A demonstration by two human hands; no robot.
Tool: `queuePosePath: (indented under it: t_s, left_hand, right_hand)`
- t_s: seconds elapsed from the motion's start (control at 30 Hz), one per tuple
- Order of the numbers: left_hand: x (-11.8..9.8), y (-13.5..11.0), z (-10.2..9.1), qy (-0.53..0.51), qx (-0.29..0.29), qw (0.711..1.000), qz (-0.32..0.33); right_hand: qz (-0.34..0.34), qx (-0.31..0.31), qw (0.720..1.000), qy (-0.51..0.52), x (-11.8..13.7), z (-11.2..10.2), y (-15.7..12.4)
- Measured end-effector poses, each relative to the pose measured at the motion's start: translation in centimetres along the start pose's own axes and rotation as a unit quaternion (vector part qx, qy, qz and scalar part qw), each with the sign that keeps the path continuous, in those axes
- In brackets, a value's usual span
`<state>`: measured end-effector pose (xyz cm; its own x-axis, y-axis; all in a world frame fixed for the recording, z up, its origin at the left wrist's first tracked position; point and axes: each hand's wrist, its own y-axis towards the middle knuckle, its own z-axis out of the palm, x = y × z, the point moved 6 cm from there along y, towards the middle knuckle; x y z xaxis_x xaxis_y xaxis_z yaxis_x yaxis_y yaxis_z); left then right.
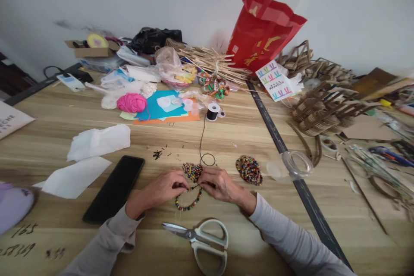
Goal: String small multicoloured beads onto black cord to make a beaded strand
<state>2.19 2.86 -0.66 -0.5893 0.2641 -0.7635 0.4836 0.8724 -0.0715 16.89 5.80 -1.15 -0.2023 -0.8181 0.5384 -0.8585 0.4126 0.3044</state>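
My left hand (168, 189) pinches one end of a bracelet of multicoloured beads (186, 208), whose loop hangs toward me on the table. Opposite it, my right hand (218, 182) is closed on the black cord at the bracelet's other end. That cord (202, 140) runs back to a black spool (212, 112), making a small loop on the way. Just beyond my fingers lies a heap of loose beads (191, 170). A coiled pile of beaded strands (249, 170) rests right of my right hand. White-handled scissors (202, 239) lie nearest me, blades pointing left.
Left of my left hand are a black phone (114, 189) and white paper sheets (98, 141). Short black cord scraps (157, 154) lie beyond the hands. A clear tape roll (296, 164), brown woven baskets (318, 110), pink yarn (132, 103) and a red bag (263, 30) stand farther off.
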Motion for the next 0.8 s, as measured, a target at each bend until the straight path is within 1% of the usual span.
queuePosePath:
  t_s: [0.2, 0.4, 0.57, 0.8]
  left_hand:
    - [-0.3, 0.0, -0.2, -0.013, -0.009, 1.0, 0.002]
    - [-0.1, 0.2, 0.4, 0.041, -0.006, 0.999, -0.016]
    - [-0.5, 0.4, 0.7, 0.103, -0.035, 0.994, -0.013]
    - [-0.9, 0.9, 0.9, 0.135, -0.071, 0.988, -0.018]
  right_hand:
    - [0.005, 0.0, 1.0, 0.002, 0.1, -0.1, 0.1]
    - [0.014, -0.001, 1.0, -0.006, 0.2, -0.1, 0.2]
    - [0.014, -0.001, 1.0, 0.0, 0.1, -0.2, 0.3]
    - [0.019, 0.001, 1.0, -0.002, 0.0, -0.2, 0.2]
